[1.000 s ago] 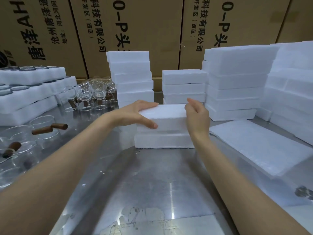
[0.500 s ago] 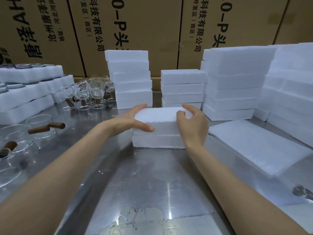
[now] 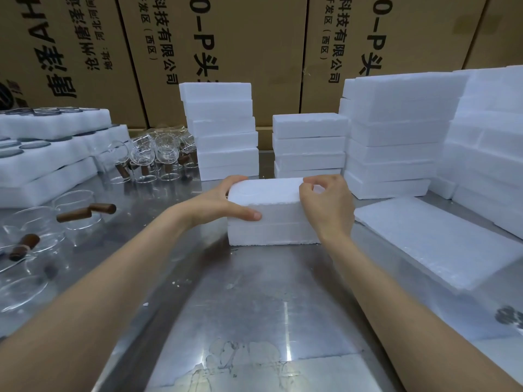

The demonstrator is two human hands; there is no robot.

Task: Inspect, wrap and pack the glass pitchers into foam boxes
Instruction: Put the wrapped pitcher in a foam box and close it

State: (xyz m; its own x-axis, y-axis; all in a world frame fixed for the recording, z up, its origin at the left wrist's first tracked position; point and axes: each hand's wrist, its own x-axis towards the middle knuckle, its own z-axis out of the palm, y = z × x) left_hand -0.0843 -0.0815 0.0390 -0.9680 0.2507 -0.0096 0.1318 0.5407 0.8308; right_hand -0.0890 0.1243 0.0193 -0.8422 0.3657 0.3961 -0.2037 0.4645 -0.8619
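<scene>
We hold a closed white foam box (image 3: pixel 271 219) between our two hands on the steel tabletop (image 3: pixel 254 301). Our left hand (image 3: pixel 218 205) wraps the box's left end, thumb laid along the front face near the seam and fingers curled over the top edge. Our right hand (image 3: pixel 328 207) covers the right end, fingers bent and pinching at the top corner of the lid. The box rests flat on the tabletop, its seam showing as a line across the front.

Just beyond our hands stand stacks of foam boxes: a tall stack (image 3: pixel 223 131) behind the left hand, a shorter stack (image 3: pixel 310 145) straight ahead, and a wider stack (image 3: pixel 396 131) behind the right hand, with more foam piled (image 3: pixel 489 142) further right. A flat foam sheet (image 3: pixel 441 241) lies on the tabletop to the right of our right hand.

To the left of our left hand sit glass pitchers with brown wooden handles (image 3: pixel 76 213), and a cluster of more glassware (image 3: pixel 158 157) stands further back. Foam trays (image 3: pixel 51 154) holding round lids are stacked at the far left. Brown cardboard cartons (image 3: pixel 254 52) with printed characters stand behind everything.
</scene>
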